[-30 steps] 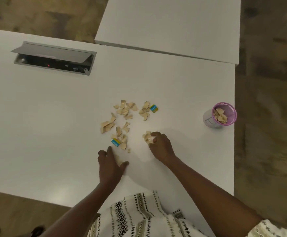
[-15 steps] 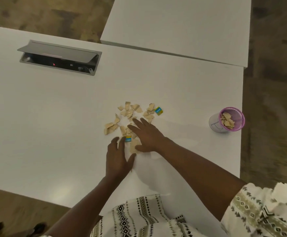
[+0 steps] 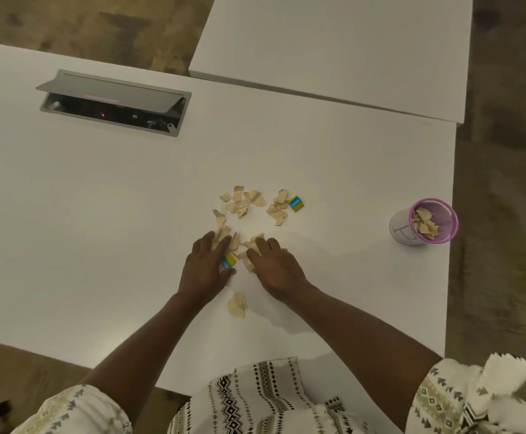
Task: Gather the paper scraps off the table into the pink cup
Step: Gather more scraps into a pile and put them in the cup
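Several tan paper scraps point(image 3: 243, 202) lie scattered on the white table point(image 3: 99, 214), with a blue-and-yellow scrap point(image 3: 296, 203) at their right end. My left hand point(image 3: 205, 264) and my right hand point(image 3: 275, 266) rest flat on the nearer scraps, fingers spread, cupping a small heap between them that includes another blue-and-yellow scrap point(image 3: 228, 260). A loose tan scrap point(image 3: 237, 305) lies behind the hands, between my wrists. The pink mesh cup point(image 3: 424, 221) stands at the table's right edge, holding several scraps.
An open grey cable box point(image 3: 114, 103) is set into the table at the back left. A second white table point(image 3: 333, 42) abuts at the back. The table's right edge runs just past the cup; wooden floor lies beyond.
Both hands have moved forward onto the near scraps and closed in toward each other. The scraps the right hand held a second ago now lie on the table behind the hands.
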`<state>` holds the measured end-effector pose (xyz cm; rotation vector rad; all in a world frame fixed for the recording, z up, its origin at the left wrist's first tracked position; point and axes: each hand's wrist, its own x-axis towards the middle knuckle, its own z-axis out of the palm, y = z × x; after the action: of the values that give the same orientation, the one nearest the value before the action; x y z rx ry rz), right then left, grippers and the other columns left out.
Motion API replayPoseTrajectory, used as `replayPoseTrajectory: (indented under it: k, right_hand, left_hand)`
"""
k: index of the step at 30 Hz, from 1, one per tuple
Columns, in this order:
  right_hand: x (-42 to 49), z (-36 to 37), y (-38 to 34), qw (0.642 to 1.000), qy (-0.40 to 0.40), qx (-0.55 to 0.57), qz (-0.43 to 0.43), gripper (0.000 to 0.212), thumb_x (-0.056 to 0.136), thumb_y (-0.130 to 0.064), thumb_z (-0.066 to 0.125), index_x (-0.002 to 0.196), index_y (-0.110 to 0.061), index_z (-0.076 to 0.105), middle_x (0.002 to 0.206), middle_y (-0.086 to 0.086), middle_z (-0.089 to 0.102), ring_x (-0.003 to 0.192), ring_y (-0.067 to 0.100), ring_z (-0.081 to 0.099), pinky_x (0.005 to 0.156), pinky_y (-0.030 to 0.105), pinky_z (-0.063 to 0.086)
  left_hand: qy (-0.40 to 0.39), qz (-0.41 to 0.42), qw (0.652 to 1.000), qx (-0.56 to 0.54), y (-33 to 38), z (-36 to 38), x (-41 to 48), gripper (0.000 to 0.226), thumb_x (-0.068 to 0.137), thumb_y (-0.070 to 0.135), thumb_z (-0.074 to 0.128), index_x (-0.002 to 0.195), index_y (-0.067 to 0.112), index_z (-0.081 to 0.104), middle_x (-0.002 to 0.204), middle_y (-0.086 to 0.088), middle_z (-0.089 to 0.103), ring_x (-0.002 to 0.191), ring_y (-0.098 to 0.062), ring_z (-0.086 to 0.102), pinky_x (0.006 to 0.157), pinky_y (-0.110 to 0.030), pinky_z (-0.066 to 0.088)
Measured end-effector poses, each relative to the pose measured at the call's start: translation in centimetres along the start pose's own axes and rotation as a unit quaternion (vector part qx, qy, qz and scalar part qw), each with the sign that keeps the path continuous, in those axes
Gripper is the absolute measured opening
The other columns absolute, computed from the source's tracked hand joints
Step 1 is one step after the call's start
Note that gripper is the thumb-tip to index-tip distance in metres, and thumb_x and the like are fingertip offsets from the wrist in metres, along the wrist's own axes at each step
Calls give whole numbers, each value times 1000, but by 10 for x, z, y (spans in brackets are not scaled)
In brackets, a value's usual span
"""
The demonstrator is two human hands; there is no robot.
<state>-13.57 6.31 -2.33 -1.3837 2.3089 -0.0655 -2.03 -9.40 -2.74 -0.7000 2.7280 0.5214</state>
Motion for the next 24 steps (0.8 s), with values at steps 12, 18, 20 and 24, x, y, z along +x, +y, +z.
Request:
replayPoseTrajectory:
  k: [12,18,20,24]
  right_hand:
    - [-12,-4,11,998,17,51,28,66,87,-33,67,144,-22,36,152,15,31,138,37,33,90,41,52]
    - [-6,-3,4,999,-16,42,12,56,90,-26,65,141,-21,43,154,18,31,139,43,31,94,50,49]
    - [-6,-3,2,999,19,26,-5,39,91,-15,61,130,-15,56,144,20,46,125,42,47,78,42,54]
    - [-14,-8,8,996,72,1,-44,17,84,-8,65,101,-10,69,108,15,63,88,32,61,48,30,37]
  left_hand:
    - [36,-13,995,-87,26,2,-4,70,83,49,69,144,23,44,140,-6,44,124,-25,49,86,-36,56]
    - [-3,-7,999,-53,36,-14,22,60,95,32,57,151,30,37,146,-11,42,129,-31,44,89,-43,55]
    - [-37,15,999,-27,38,-17,29,58,96,24,55,151,31,37,141,-12,43,127,-31,44,88,-45,55]
    - [-55,64,996,16,42,-18,35,49,96,18,54,144,22,46,126,-12,47,116,-30,48,81,-44,55]
